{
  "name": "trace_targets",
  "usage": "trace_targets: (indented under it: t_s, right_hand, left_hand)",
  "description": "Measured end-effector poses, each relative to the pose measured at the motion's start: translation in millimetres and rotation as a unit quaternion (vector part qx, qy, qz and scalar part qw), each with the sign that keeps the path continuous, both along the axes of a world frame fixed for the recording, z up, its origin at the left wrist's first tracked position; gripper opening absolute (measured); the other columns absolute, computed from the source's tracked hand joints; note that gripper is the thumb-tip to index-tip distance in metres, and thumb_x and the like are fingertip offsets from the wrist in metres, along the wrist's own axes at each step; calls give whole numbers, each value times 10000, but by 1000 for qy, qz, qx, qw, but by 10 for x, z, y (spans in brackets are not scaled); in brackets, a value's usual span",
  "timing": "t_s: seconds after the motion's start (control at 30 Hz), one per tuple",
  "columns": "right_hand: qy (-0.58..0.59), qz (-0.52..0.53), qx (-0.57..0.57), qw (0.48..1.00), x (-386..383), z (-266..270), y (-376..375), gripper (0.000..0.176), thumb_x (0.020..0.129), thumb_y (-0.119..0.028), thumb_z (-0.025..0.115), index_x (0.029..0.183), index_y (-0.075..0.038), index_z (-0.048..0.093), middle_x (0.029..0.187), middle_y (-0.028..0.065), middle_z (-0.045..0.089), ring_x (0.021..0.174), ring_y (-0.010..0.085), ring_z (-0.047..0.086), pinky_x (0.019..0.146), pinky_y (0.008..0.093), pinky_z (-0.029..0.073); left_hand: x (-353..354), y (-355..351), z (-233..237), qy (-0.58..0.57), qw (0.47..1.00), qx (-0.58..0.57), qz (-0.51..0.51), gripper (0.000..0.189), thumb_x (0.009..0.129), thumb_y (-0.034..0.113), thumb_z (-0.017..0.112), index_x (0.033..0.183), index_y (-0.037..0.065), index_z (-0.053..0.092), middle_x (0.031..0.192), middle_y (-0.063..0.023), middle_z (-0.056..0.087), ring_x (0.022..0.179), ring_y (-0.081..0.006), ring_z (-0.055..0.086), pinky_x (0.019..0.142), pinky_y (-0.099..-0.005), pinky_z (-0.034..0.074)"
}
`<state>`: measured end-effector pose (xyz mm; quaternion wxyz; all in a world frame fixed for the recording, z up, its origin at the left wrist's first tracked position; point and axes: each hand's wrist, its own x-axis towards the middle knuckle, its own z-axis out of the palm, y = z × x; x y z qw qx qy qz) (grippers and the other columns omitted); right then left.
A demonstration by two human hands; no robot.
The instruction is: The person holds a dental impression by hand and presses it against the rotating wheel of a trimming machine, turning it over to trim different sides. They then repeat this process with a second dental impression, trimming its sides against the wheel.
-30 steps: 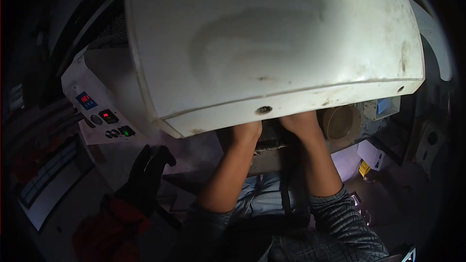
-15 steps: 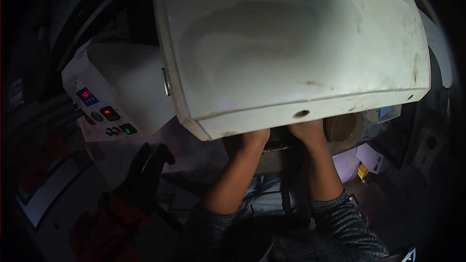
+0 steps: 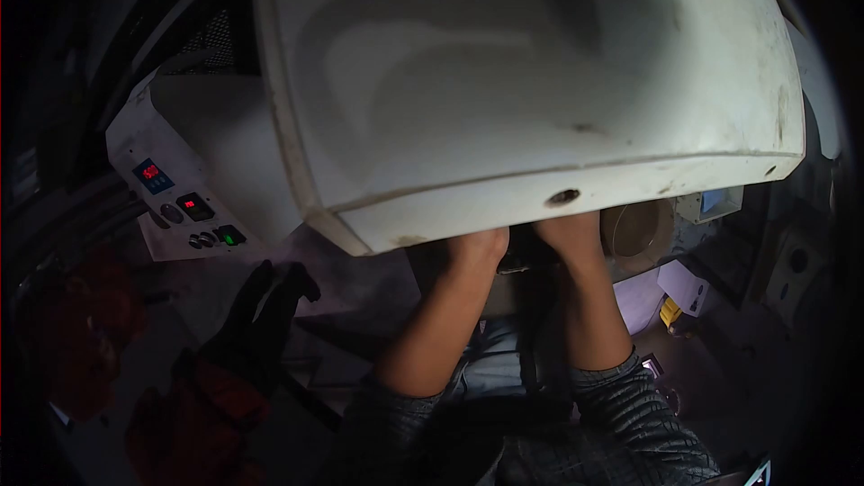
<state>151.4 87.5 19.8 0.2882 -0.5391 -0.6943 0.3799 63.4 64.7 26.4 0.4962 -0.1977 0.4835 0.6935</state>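
Note:
A big white machine hood [image 3: 540, 81] with a rounded top fills the upper view, and both of my forearms reach under its front edge. My left hand [image 3: 481, 245] shows only its back and wrist; its fingers are hidden beneath the hood. Beside it, my right hand [image 3: 569, 232] is also tucked under the edge with its fingers out of sight. What either hand touches cannot be made out. Between the wrists lies a dark part of the machine [image 3: 520, 261]. The hood's front strip has a dark hole [image 3: 563, 198] just above my right hand.
On the left stands a white control box [image 3: 180, 189] with red and green lit displays. Another person's dark hand [image 3: 270, 297] and red sleeve [image 3: 193, 423] are near it. At right are a round brownish container [image 3: 636, 229], a small open box [image 3: 717, 204] and a yellow object [image 3: 670, 311].
The view has shifted slightly, so the hood's left edge lies further left. Shadows on the hood differ. More red clothing shows at the far left. My hands stay under the edge.

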Motion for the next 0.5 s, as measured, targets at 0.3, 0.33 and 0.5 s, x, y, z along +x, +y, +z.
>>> trace_targets:
  t_s: [0.3,0.33,0.5]
  right_hand:
    - [45,-49,-28,997,-64,78,23,188,648,46,621,830,61,576,822,130,613,781,190,586,717,299,446]
    - [88,-47,-33,994,-65,127,30,194,645,45,621,834,56,580,804,129,617,753,193,591,703,297,449]
    - [58,-65,0,996,-97,75,-2,203,657,16,626,854,46,585,833,148,609,772,205,583,724,304,440]
  left_hand:
    - [-33,-36,-64,17,999,-12,-29,118,789,22,435,832,73,532,710,4,519,539,-44,445,433,-138,329]
    - [-34,-54,-61,-2,1000,-10,-21,117,780,21,437,825,74,531,704,2,515,534,-55,447,432,-146,332]
    - [-132,-130,-484,76,997,34,-9,196,732,-32,476,898,63,515,791,-25,536,661,-122,509,536,-215,403]
